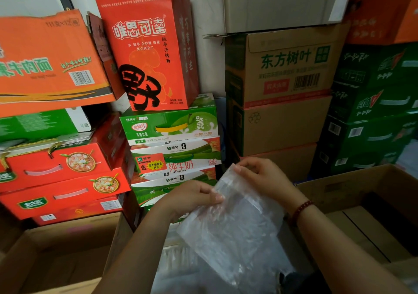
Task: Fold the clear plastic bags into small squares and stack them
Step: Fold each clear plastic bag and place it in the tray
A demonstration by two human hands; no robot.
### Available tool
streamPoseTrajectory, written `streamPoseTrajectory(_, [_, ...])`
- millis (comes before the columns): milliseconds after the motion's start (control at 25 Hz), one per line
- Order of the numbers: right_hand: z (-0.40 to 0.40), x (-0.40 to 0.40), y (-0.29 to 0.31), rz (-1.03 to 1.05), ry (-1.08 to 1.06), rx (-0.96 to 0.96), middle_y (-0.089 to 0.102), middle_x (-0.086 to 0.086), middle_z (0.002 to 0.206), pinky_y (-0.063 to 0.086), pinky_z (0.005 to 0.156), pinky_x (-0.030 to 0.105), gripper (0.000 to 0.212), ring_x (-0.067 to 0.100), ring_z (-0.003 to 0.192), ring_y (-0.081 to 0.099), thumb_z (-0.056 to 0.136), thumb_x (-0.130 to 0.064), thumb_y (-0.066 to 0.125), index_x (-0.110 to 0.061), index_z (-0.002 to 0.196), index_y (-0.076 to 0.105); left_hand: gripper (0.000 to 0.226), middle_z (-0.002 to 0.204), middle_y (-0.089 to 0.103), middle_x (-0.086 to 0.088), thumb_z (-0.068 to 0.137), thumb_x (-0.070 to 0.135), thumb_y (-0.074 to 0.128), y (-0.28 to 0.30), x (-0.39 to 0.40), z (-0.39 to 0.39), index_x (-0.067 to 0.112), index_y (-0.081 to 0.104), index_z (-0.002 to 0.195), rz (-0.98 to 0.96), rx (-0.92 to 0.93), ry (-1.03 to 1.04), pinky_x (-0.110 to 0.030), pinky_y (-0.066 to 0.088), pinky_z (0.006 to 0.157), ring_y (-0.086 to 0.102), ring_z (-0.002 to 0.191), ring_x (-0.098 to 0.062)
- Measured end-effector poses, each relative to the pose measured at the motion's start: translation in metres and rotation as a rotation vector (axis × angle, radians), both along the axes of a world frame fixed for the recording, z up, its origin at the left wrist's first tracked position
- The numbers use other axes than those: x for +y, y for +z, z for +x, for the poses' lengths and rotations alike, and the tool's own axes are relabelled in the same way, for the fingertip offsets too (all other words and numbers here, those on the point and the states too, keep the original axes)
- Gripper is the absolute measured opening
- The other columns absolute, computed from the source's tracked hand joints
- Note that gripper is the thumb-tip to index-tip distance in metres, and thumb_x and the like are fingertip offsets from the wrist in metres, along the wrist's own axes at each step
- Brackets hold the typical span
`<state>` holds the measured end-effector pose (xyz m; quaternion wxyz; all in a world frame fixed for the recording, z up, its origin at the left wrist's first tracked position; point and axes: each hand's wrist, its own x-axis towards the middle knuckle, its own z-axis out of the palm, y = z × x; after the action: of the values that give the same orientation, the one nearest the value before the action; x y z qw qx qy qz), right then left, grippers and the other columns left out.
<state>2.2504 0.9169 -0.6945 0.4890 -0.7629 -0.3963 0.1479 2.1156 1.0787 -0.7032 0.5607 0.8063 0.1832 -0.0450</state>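
We held the clear plastic bag (235,228) in mid-air above an open cardboard box (352,194); our left hand (192,197) pinched its left edge, our right hand (262,176) its top corner.

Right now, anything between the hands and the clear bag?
Nothing visible. Left hand and right hand both already pinch the clear plastic bag at its top edge, held in the air. No stack is identifiable.
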Motion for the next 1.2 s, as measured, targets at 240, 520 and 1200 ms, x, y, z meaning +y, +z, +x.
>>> streamPoseTrajectory(240, [0.023,-0.011,-0.002,0.041,0.142,0.701,0.071,0.016,0.092,0.054,0.076,0.035,0.068,0.024,0.082,0.067,0.078,-0.062,0.043,-0.005,0.104,0.069,0.012,0.079,0.073,-0.010,0.080,0.024,0.071,-0.004,0.015,-0.004,0.015,0.077,0.074,-0.115,-0.134,0.225,-0.034,0.051,0.076,0.067,0.071,-0.022])
streamPoseTrajectory(520, [0.009,0.000,-0.011,0.111,0.069,0.738,0.072,0.009,0.098,0.054,0.080,0.036,0.043,0.023,0.086,0.066,0.066,-0.037,0.075,-0.011,0.100,0.069,0.022,0.080,0.071,-0.017,0.086,0.025,0.068,-0.011,-0.003,0.013,0.008,0.073,0.074,-0.005,-0.373,0.556,-0.039,0.052,0.072,0.062,0.070,-0.025])
streamPoseTrajectory(1200, [-0.013,0.013,-0.007,0.227,-0.004,0.665,0.075,0.007,0.088,0.056,0.074,0.029,0.009,0.019,0.083,0.072,0.077,-0.015,0.075,-0.011,0.085,0.075,0.015,0.074,0.071,-0.010,0.083,0.026,0.071,-0.009,-0.026,0.027,0.016,0.074,0.072,-0.018,-0.463,0.616,-0.035,0.052,0.070,0.064,0.073,-0.021])
